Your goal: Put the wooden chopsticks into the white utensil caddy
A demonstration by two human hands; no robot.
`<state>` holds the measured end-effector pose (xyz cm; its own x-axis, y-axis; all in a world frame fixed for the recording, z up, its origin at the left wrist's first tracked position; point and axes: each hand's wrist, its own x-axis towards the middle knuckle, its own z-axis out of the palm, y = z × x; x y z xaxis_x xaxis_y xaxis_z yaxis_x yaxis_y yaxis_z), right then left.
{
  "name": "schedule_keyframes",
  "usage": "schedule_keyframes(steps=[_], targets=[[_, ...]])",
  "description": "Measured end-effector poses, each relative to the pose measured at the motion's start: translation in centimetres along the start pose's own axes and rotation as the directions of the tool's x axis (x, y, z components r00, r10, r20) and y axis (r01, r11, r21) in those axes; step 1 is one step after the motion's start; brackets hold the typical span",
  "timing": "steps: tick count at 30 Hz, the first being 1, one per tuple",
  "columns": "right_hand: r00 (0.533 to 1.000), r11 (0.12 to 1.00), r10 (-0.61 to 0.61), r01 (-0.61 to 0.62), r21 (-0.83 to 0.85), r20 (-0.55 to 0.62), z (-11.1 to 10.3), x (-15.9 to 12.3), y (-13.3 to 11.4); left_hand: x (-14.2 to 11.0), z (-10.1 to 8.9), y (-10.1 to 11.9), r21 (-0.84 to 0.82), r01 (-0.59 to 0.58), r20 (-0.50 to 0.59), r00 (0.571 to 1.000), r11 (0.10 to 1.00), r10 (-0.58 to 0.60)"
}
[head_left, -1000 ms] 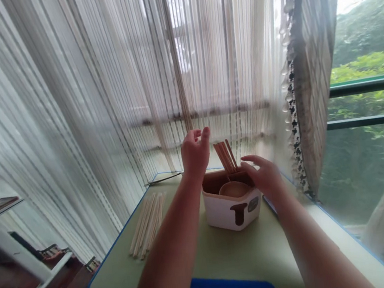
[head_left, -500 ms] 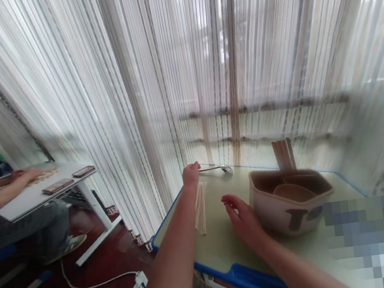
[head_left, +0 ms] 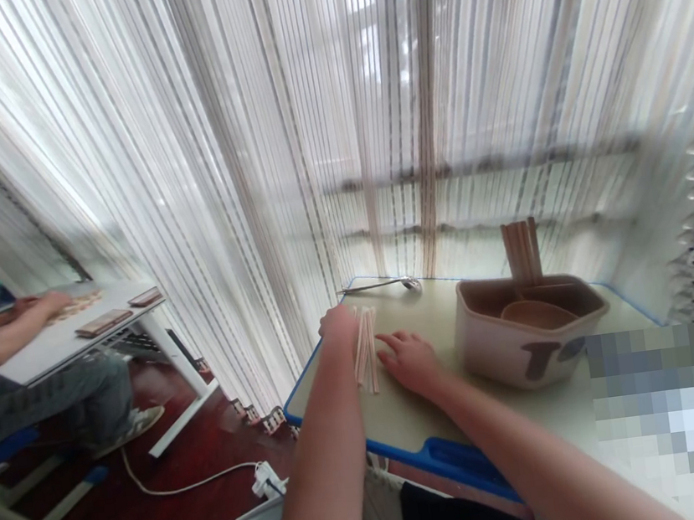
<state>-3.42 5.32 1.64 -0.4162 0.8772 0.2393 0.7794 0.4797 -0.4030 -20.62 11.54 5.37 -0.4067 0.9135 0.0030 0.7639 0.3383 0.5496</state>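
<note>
The person's two bare hands at a pale table (head_left: 448,416) edged in blue. The left hand (head_left: 338,322) lies at the left side of a loose bundle of pale sticks (head_left: 368,352); its fingers are largely hidden by the wrist and forearm, so whether they are parted or closed on a stick cannot be told. The right hand (head_left: 410,358) lies just right of the same bundle, palm down, its fingers apart and its grasp free of any object; the index finger points toward the sticks, and contact with them cannot be confirmed. The bundle thus occupies the space between the two hands, its sticks roughly side by side with a few crossing.

Beyond the left hand, near the table's far edge, lies a metal ladle (head_left: 381,285), its bowl end to the right. To the right of the right hand, and apart from it, stands a light-walled container (head_left: 491,352) with a brown interior. It holds a rounded brown piece (head_left: 537,317) and, at its far side, a cluster of upright brown sticks (head_left: 521,251).

Well to the left of the left hand, a co-worker's hand (head_left: 52,305) rests over small pieces on a white table (head_left: 33,353).
</note>
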Motion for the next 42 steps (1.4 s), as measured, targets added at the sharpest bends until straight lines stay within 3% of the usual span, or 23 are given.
schedule_keyframes(steps=[6,12,17,20,24,28,32,42], targets=[[0.997,0.996,-0.078,0.078,-0.037,-0.007,0.4,0.0,-0.8,-0.1,0.0,0.1,0.100,0.045,-0.004,0.999,0.994,-0.044],[0.994,0.995,-0.099,0.097,-0.035,-0.048,0.3,-0.3,-0.5,-0.1,-0.1,0.2,0.072,-0.048,-0.026,0.998,0.996,0.050],[0.995,0.997,0.080,-0.080,-0.004,-0.066,0.4,0.0,-0.4,0.4,0.6,0.3,-0.044,-0.170,-0.039,0.985,0.985,0.168],[0.978,0.981,0.196,-0.196,0.013,-0.066,0.2,0.2,-0.1,0.8,0.8,0.3,-0.100,-0.175,-0.040,0.984,0.980,0.172],[0.965,0.970,0.230,-0.216,0.113,-0.126,-0.1,0.2,0.1,1.1,1.2,0.3,-0.239,-0.133,0.021,0.990,0.962,0.142],[0.961,0.966,0.196,-0.154,0.208,-0.197,-0.4,0.1,0.0,0.7,1.6,0.7,-0.469,-0.052,0.162,0.976,0.882,0.144],[0.965,0.967,0.147,-0.093,0.237,-0.218,-0.2,0.2,-0.1,0.0,1.4,1.2,-0.663,0.024,0.223,0.961,0.748,0.166],[0.959,0.955,0.108,-0.027,0.296,-0.262,-0.3,0.0,-0.2,-0.3,0.8,1.7,-0.853,0.110,0.274,0.926,0.510,0.260]])
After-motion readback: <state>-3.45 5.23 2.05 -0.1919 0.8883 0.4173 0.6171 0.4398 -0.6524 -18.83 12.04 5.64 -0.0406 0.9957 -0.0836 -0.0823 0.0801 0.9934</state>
